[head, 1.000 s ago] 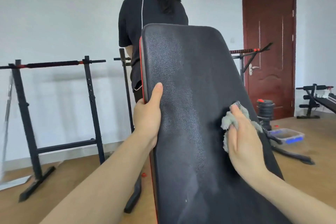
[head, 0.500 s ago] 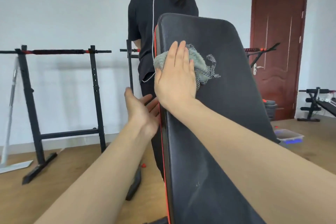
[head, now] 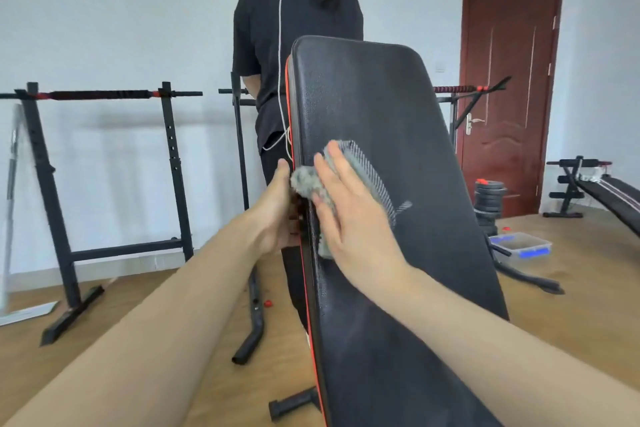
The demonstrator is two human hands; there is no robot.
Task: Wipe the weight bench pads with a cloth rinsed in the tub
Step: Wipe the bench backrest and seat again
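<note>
The black bench pad (head: 391,135) with a red-trimmed left edge stands raised and tilted in front of me. My right hand (head: 353,215) lies flat on it near its left edge, pressing a grey cloth (head: 360,170) against the pad; the cloth sticks out above and to the right of my fingers. My left hand (head: 277,211) holds the pad's left edge from behind, thumb up along the side, fingers hidden. A clear tub (head: 523,244) with blue handles sits on the wooden floor to the right.
A person in black (head: 294,42) stands with their back to me right behind the pad. Black barbell racks (head: 104,166) stand at the left, weight plates (head: 488,198) and a second bench (head: 609,191) at the right, near a red door (head: 509,94).
My right hand swept the cloth from the pad's right side up to its upper left, then down along the left edge. My left hand let go of the edge and now grips it again.
</note>
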